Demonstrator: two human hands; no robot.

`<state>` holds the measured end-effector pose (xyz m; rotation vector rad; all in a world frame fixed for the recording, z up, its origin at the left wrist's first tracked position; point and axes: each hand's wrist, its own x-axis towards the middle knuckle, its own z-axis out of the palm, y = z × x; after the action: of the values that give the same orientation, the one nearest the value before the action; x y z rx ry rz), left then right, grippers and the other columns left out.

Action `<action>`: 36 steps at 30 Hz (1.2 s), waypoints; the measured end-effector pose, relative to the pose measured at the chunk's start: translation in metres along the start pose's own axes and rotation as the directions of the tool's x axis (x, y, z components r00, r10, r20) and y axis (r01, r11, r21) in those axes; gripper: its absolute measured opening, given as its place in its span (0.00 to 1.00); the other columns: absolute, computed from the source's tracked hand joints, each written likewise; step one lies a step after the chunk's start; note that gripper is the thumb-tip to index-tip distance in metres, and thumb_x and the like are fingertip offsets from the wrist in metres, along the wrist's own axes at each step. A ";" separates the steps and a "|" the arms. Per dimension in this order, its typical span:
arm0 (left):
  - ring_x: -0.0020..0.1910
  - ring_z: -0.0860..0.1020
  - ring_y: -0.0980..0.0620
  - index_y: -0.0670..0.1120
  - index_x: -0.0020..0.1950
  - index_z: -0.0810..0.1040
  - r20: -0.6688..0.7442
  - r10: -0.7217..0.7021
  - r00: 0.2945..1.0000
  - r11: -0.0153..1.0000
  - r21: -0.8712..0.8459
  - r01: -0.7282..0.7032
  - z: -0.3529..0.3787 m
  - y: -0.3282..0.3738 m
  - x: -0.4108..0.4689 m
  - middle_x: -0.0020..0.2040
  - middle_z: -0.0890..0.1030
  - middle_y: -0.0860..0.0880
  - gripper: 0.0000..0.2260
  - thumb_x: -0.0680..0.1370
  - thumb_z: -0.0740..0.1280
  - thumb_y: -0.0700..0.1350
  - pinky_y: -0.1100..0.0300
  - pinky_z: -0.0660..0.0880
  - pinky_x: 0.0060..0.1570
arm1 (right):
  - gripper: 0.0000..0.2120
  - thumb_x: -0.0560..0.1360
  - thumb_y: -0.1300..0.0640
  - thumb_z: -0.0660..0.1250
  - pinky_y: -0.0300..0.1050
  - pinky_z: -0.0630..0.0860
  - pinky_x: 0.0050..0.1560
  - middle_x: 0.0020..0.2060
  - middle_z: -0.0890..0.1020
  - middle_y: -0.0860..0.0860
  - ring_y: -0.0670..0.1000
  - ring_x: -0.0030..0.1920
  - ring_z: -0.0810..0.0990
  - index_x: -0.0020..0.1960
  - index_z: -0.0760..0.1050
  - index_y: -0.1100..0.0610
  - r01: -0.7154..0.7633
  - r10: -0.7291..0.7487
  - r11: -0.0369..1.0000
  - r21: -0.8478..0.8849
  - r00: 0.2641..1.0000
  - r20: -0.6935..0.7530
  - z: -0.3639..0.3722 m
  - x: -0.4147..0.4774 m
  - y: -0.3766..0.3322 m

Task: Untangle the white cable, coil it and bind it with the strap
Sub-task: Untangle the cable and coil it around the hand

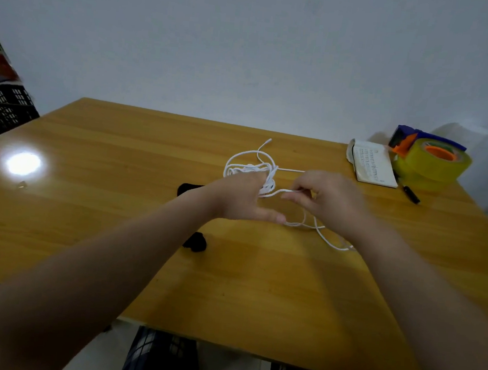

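My right hand [329, 201] pinches a strand of the white cable [247, 163], which runs left into the mid-frame tangle on the counter [122, 152]. My left hand [241, 197] covers that tangle, and I cannot tell whether its fingers grip.

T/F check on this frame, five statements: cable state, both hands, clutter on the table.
1. The right hand pinches a strand of the white cable. True.
2. The white cable is neatly coiled and bound. False: it lies in a loose tangle, with no strap round it.
3. The left hand touches the cable tangle. True.
4. The yellow tape roll sits at the left edge of the table. False: it is at the far right corner, beside the booklet.
5. A black pen lies on the table near the booklet. True.
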<state>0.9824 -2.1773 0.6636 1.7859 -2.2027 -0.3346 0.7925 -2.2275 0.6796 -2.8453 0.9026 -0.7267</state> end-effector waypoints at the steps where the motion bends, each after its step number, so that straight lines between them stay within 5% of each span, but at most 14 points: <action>1: 0.36 0.69 0.56 0.46 0.45 0.68 -0.003 -0.005 1.000 1.000 0.029 0.005 0.000 0.001 -0.001 0.37 0.71 0.54 0.23 0.70 0.67 0.65 0.62 0.63 0.33 | 0.13 0.72 0.43 0.67 0.44 0.67 0.33 0.34 0.77 0.45 0.48 0.37 0.75 0.40 0.79 0.54 -0.040 0.040 0.999 -0.003 0.999 -0.011 0.000 -0.001 0.002; 7: 0.32 0.72 0.53 0.50 0.34 0.66 -0.121 -0.085 0.989 0.996 -0.029 0.082 -0.003 0.014 -0.003 0.31 0.74 0.52 0.17 0.75 0.65 0.59 0.56 0.67 0.35 | 0.25 0.66 0.30 0.60 0.43 0.63 0.30 0.31 0.75 0.46 0.49 0.35 0.73 0.39 0.73 0.54 -0.216 0.209 0.973 -0.084 0.975 -0.079 -0.001 -0.001 0.005; 13: 0.19 0.66 0.56 0.46 0.30 0.71 -0.064 -0.236 0.970 0.786 -0.599 0.152 -0.006 0.024 -0.009 0.21 0.68 0.51 0.17 0.74 0.70 0.52 0.64 0.64 0.24 | 0.34 0.60 0.24 0.44 0.41 0.60 0.28 0.26 0.70 0.49 0.53 0.33 0.74 0.29 0.66 0.55 -0.314 0.328 0.908 -0.277 0.945 0.001 -0.008 0.012 0.004; 15: 0.19 0.63 0.55 0.46 0.30 0.69 -0.007 -0.234 0.972 0.672 -0.724 0.157 -0.005 0.026 -0.012 0.20 0.66 0.51 0.17 0.75 0.69 0.51 0.63 0.61 0.23 | 0.33 0.62 0.26 0.48 0.43 0.59 0.29 0.25 0.69 0.50 0.52 0.31 0.71 0.28 0.66 0.57 -0.306 0.312 0.937 -0.171 0.950 0.008 -0.007 0.013 0.006; 19: 0.20 0.55 0.55 0.51 0.26 0.65 0.073 -0.273 0.959 0.409 -0.894 0.184 -0.008 0.024 -0.014 0.21 0.59 0.54 0.20 0.78 0.64 0.51 0.60 0.50 0.26 | 0.21 0.68 0.44 0.69 0.41 0.62 0.31 0.27 0.66 0.51 0.45 0.29 0.64 0.31 0.67 0.60 -0.241 0.201 0.851 0.466 0.970 0.134 -0.010 0.006 0.015; 23: 0.18 0.54 0.55 0.50 0.25 0.58 0.082 -0.331 0.940 0.282 -0.942 0.181 -0.010 0.022 -0.012 0.20 0.56 0.53 0.24 0.80 0.61 0.52 0.63 0.50 0.25 | 0.17 0.70 0.50 0.71 0.39 0.65 0.33 0.29 0.69 0.53 0.46 0.32 0.67 0.34 0.70 0.61 -0.209 0.165 0.840 0.501 0.977 0.132 -0.005 0.004 0.021; 26: 0.15 0.55 0.56 0.49 0.24 0.56 0.121 -0.240 0.963 0.090 -0.985 0.146 -0.013 0.019 -0.010 0.17 0.56 0.53 0.26 0.79 0.58 0.55 0.67 0.54 0.19 | 0.13 0.70 0.52 0.72 0.43 0.70 0.35 0.31 0.75 0.55 0.49 0.33 0.72 0.38 0.74 0.61 -0.208 0.212 0.834 0.511 0.976 0.052 -0.003 0.006 0.025; 29: 0.12 0.58 0.59 0.49 0.19 0.59 0.097 -0.134 0.986 -0.142 -0.987 0.077 -0.026 0.013 -0.014 0.15 0.58 0.54 0.26 0.75 0.58 0.59 0.70 0.55 0.16 | 0.10 0.72 0.51 0.70 0.47 0.72 0.37 0.32 0.78 0.53 0.52 0.34 0.76 0.41 0.77 0.58 -0.290 0.346 0.864 0.411 0.936 -0.066 -0.001 0.000 0.043; 32: 0.12 0.59 0.58 0.49 0.18 0.61 0.022 -0.112 0.993 -0.232 -0.973 -0.005 -0.037 0.009 -0.018 0.14 0.60 0.55 0.25 0.73 0.59 0.59 0.69 0.54 0.16 | 0.09 0.73 0.47 0.67 0.45 0.70 0.34 0.34 0.79 0.50 0.50 0.34 0.75 0.46 0.77 0.52 -0.369 0.403 0.903 0.222 0.905 -0.136 0.005 -0.011 0.058; 36: 0.12 0.60 0.58 0.49 0.20 0.61 0.015 -0.170 0.985 -0.367 -0.929 -0.050 -0.034 0.008 -0.013 0.15 0.61 0.54 0.28 0.77 0.57 0.59 0.67 0.55 0.16 | 0.13 0.75 0.42 0.60 0.44 0.66 0.31 0.31 0.77 0.49 0.52 0.33 0.75 0.44 0.75 0.51 -0.192 0.189 0.981 -0.001 0.964 -0.185 0.020 -0.019 0.041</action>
<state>0.9895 -2.1631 0.6970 0.6336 -0.6581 -1.5108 0.7665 -2.2518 0.6457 -2.6890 1.1945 -0.9733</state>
